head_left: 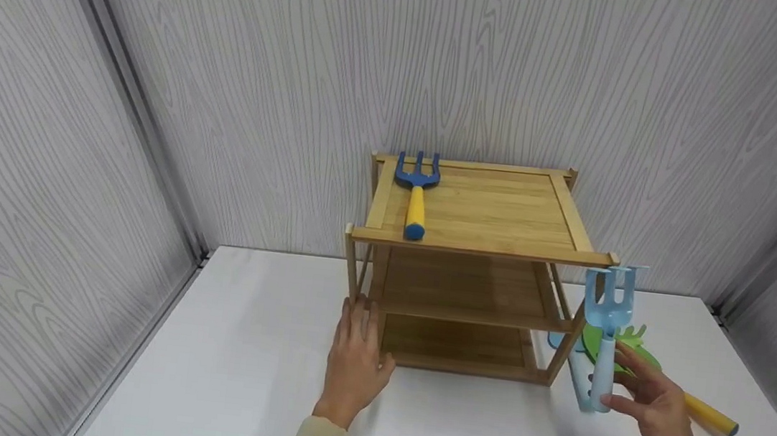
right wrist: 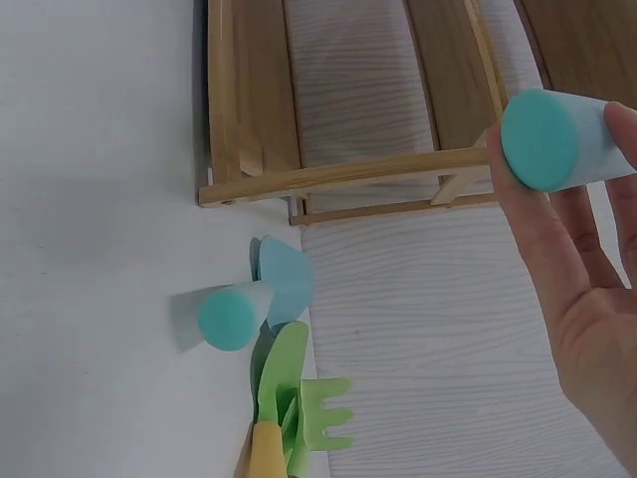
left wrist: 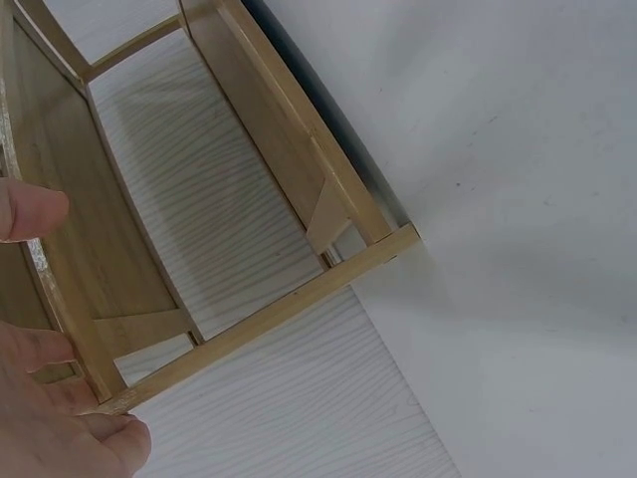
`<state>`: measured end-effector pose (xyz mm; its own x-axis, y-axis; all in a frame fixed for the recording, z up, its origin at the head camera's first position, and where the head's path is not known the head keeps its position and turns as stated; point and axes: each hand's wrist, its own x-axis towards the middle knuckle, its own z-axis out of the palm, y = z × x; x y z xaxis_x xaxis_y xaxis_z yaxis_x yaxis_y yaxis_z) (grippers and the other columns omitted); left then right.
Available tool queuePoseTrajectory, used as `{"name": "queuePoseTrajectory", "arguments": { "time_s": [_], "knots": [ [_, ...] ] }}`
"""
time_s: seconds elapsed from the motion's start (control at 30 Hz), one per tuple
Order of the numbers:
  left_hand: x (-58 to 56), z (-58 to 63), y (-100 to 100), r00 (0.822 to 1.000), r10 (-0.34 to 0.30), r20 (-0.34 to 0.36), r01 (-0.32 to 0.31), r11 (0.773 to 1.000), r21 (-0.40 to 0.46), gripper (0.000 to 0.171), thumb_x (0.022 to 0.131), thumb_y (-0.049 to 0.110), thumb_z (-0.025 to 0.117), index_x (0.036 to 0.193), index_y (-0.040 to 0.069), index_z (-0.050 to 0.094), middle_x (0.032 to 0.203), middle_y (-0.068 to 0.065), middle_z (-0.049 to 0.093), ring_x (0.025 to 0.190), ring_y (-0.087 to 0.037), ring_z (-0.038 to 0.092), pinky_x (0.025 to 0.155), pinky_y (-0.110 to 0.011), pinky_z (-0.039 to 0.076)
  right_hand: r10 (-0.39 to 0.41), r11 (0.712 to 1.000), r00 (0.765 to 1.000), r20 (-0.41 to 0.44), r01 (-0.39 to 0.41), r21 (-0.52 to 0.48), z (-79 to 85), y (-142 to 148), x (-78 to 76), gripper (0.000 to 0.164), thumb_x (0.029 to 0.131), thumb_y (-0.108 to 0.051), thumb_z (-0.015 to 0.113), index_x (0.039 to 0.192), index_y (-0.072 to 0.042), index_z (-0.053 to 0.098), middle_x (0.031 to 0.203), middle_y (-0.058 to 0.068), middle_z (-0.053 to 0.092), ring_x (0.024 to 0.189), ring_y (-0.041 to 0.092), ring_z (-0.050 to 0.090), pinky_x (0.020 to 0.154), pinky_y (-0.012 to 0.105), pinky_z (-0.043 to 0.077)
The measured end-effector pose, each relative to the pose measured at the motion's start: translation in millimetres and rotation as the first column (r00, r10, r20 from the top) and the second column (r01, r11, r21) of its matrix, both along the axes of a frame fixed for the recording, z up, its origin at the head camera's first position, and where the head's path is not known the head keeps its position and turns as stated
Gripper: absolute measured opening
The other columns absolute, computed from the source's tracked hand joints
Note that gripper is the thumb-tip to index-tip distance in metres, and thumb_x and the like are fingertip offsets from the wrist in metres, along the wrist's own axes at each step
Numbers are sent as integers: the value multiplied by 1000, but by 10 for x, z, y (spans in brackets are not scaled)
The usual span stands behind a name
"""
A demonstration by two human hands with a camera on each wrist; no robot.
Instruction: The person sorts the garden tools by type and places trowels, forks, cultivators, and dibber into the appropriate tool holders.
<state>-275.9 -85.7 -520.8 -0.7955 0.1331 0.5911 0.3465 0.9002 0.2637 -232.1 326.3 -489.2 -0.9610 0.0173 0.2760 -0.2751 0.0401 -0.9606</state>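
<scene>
blue fork [head_left: 605,356] is pinched by right hand [head_left: 654,405]; straight-fingered left hand [head_left: 355,360] touches rack [head_left: 505,208].

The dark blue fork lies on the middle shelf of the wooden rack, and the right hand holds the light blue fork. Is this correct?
Wrong shelf: the head view shows the dark blue fork on the top shelf. The right hand does hold the light blue fork.

Booth-like workspace, possibly a lab.
Pale wood-grain panels [head_left: 490,77] enclose a white table [head_left: 238,346] on three sides.
</scene>
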Motion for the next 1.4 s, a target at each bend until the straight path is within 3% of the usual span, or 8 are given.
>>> {"name": "queuePoseTrajectory", "arguments": {
  "time_s": [0.77, 1.03, 1.4],
  "knots": [
    [20, -25, -9, 1000, 7, -9, -7, 1000, 7, 79, 83, 17, 75, 148, -8, 40, 153, -27, 36, 144, -48, 30, 112, -51, 37, -29, 999, 999, -45, 30, 26, 74, -189, -48, 81, 77, 26, 68, 149, -4, 49, 125, -9, 63, 102, 11, 64, 81, 23, 57],
    [6, -14, -14, 999, 9, -40, -9, 1000, -19, 78, 82, 17, 74, 147, -9, 41, 152, -27, 36, 143, -48, 32, 112, -50, 38, -6, 1000, 994, -110, 5, -11, 89, -246, -73, 79, 75, 29, 65, 147, 0, 50, 126, -6, 63, 100, 13, 66, 79, 26, 58],
    [3, -1, 3, 1000, 12, -26, -12, 1000, -12, 78, 83, 17, 74, 148, -9, 40, 152, -27, 36, 143, -48, 32, 112, -50, 38, 13, 997, 989, -150, -1, 76, 230, -468, -136, 78, 73, 33, 61, 143, 1, 55, 123, -6, 65, 100, 12, 67, 79, 25, 58]
  ]
}}
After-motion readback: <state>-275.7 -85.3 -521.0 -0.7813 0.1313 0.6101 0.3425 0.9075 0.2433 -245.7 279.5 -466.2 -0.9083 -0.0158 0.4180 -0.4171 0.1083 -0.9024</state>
